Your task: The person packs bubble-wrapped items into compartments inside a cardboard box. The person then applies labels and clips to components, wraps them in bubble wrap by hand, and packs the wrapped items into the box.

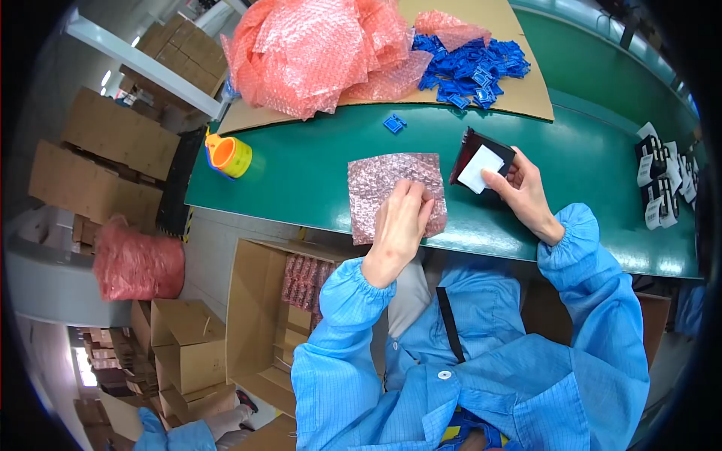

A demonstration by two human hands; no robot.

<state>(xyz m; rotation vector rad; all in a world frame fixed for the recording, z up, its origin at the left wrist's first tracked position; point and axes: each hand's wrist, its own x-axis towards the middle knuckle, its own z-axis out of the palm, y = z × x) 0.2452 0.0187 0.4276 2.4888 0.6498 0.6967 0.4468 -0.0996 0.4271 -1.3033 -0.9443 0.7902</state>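
Observation:
My left hand (pixel 402 222) rests on a pinkish bubble-wrap sheet or pouch (pixel 368 177) lying flat at the table's front edge. Its fingers are curled together and seem to pinch the wrap; the fingertips are partly hidden. To the right, my right hand (pixel 523 192) grips a flat black part (pixel 492 143) with a dark glossy edge, held just above the table. A white card or label (pixel 480 167) lies against its face under my thumb. One small blue plastic clip (pixel 394 123) sits on the table beyond the wrap.
Behind are a pink bubble-wrap heap (pixel 301 56) and a blue clip pile (pixel 481 68) on cardboard (pixel 538 94). A yellow-orange tape roll (pixel 230 156) stands left; black parts with white labels (pixel 662 180) lie right. An open carton (pixel 256 323) holds wrapped pieces below. Another person's blue sleeve (pixel 192 436) shows lower left.

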